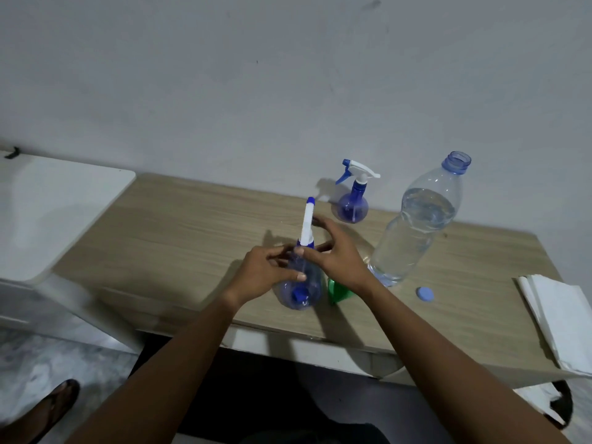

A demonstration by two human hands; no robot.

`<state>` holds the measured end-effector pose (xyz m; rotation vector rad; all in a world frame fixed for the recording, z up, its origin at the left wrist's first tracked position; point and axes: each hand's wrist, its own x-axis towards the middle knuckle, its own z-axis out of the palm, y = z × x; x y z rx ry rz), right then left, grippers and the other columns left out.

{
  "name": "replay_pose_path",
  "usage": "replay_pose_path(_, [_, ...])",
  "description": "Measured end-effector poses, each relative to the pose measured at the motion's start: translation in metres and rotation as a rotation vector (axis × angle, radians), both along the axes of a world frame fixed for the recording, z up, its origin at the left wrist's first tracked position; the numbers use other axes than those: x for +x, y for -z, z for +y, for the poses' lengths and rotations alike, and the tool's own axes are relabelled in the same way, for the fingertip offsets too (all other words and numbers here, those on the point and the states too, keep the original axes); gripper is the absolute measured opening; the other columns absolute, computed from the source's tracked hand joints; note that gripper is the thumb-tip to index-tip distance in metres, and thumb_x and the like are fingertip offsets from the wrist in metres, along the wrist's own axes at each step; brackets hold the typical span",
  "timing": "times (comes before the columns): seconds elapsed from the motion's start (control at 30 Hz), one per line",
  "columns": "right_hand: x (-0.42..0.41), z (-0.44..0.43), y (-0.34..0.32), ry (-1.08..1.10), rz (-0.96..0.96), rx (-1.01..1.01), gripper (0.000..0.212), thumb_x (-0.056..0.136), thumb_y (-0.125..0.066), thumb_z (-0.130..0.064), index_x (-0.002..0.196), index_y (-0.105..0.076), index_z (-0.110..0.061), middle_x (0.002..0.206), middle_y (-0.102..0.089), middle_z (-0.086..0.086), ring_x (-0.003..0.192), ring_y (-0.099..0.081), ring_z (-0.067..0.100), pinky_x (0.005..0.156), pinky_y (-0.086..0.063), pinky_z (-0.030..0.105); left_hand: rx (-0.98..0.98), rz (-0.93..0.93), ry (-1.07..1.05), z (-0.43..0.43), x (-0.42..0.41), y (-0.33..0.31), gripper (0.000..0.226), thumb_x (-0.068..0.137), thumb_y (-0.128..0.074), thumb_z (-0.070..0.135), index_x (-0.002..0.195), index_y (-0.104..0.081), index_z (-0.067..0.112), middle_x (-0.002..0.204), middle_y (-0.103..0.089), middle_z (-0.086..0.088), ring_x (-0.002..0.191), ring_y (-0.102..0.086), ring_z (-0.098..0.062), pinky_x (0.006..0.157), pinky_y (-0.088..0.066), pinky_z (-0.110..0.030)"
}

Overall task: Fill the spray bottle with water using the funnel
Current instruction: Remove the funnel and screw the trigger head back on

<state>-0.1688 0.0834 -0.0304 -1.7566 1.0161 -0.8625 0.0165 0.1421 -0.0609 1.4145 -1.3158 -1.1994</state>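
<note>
A translucent blue spray bottle [301, 291] stands near the table's front edge, and its white spray head [307, 223] with a blue tip points away toward the wall. My left hand [267, 272] grips the bottle's body from the left. The fingers of my right hand [334, 254] are closed around the neck just below the spray head. A green funnel [337, 292] lies right of the bottle, partly hidden under my right wrist. A large clear water bottle [415, 225] stands open to the right, mostly full, with its blue cap [425, 294] lying on the table beside it.
A second blue spray bottle [351, 201] stands at the back near the wall. Folded white napkins [560, 322] lie at the right end of the wooden table [179, 225]. A white surface [48, 213] adjoins the table on the left. A sandalled foot [51, 408] shows on the floor.
</note>
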Motion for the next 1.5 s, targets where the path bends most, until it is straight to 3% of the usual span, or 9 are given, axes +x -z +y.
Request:
replay_pose_path(0.13, [0.007,0.010,0.001,0.005,-0.009,0.192,0.046,0.086,-0.080,-0.032,0.127,-0.059,-0.029,0.128,-0.063,-0.012,0.093,-0.071,0.017,0.079,-0.059,0.035,0.119,-0.031,0.131,0.007,0.018,-0.009,0.037,0.067,-0.091,0.019,0.103,-0.081,0.019,0.099,-0.080,-0.004,0.097,-0.073,-0.013,0.095,-0.054,-0.032])
replay_pose_path(0.27, [0.015,0.022,0.006,0.030,-0.119,0.534,0.016,0.092,-0.073,-0.027,0.106,-0.066,-0.023,0.105,-0.073,0.003,0.070,-0.068,0.015,0.064,-0.057,0.032,0.298,-0.019,0.150,0.018,0.023,-0.013,0.033,0.071,-0.088,0.029,0.100,-0.082,0.013,0.104,-0.077,-0.016,0.093,-0.070,-0.016,0.097,-0.053,-0.037])
replay_pose_path(0.37, [0.016,0.029,0.012,0.000,-0.074,0.570,0.018,0.092,-0.072,-0.030,0.108,-0.068,-0.020,0.095,-0.075,0.000,0.068,-0.068,0.014,0.065,-0.057,0.032,0.394,-0.057,0.176,0.026,0.026,-0.007,0.050,0.065,-0.089,0.042,0.103,-0.080,0.013,0.104,-0.077,-0.015,0.096,-0.072,-0.021,0.102,-0.053,-0.041])
replay_pose_path(0.5, [0.017,0.029,0.023,-0.018,-0.001,0.587,0.032,0.087,-0.075,-0.041,0.110,-0.071,-0.019,0.102,-0.077,0.008,0.072,-0.067,0.018,0.072,-0.055,0.035,0.424,-0.059,0.148,0.033,0.023,-0.003,0.038,0.074,-0.086,0.037,0.101,-0.080,0.011,0.096,-0.079,-0.010,0.088,-0.074,-0.016,0.099,-0.056,-0.039])
replay_pose_path(0.6, [0.016,0.029,0.028,-0.031,0.044,0.612,0.037,0.084,-0.075,-0.049,0.107,-0.073,-0.021,0.095,-0.077,0.005,0.072,-0.064,0.018,0.068,-0.053,0.031,0.405,-0.063,0.137,0.034,0.021,-0.002,0.040,0.071,-0.088,0.036,0.096,-0.080,0.006,0.093,-0.079,-0.011,0.089,-0.075,-0.019,0.098,-0.057,-0.040])
replay_pose_path(0.73, [0.015,0.031,0.027,-0.026,0.048,0.621,0.035,0.089,-0.074,-0.044,0.109,-0.072,-0.015,0.086,-0.073,0.000,0.065,-0.061,0.013,0.055,-0.050,0.022,0.376,-0.071,0.153,0.035,0.021,0.001,0.053,0.059,-0.091,0.047,0.091,-0.081,0.006,0.092,-0.079,-0.012,0.092,-0.076,-0.022,0.099,-0.057,-0.042])
replay_pose_path(0.87, [0.015,0.034,0.030,-0.001,0.052,0.595,0.040,0.089,-0.074,-0.042,0.109,-0.072,-0.008,0.083,-0.071,0.002,0.061,-0.061,0.011,0.051,-0.048,0.020,0.359,-0.071,0.172,0.035,0.023,0.004,0.050,0.058,-0.090,0.049,0.088,-0.082,0.010,0.093,-0.079,-0.012,0.096,-0.076,-0.024,0.100,-0.056,-0.042])
replay_pose_path(1.1, [0.016,0.033,0.032,-0.023,0.073,0.619,0.038,0.088,-0.074,-0.048,0.113,-0.071,-0.020,0.103,-0.077,0.008,0.072,-0.067,0.014,0.055,-0.052,0.024,0.372,-0.037,0.180,0.034,0.024,0.006,0.054,0.052,-0.092,0.049,0.087,-0.082,0.010,0.092,-0.079,-0.013,0.092,-0.076,-0.022,0.101,-0.056,-0.043])
replay_pose_path(1.5, [0.017,0.028,0.028,-0.012,0.036,0.598,0.037,0.087,-0.077,-0.042,0.109,-0.073,-0.013,0.090,-0.076,0.004,0.072,-0.068,0.015,0.060,-0.055,0.027,0.366,-0.021,0.178,0.031,0.027,0.001,0.046,0.063,-0.091,0.040,0.093,-0.081,0.007,0.095,-0.079,-0.014,0.096,-0.076,-0.025,0.101,-0.056,-0.043])
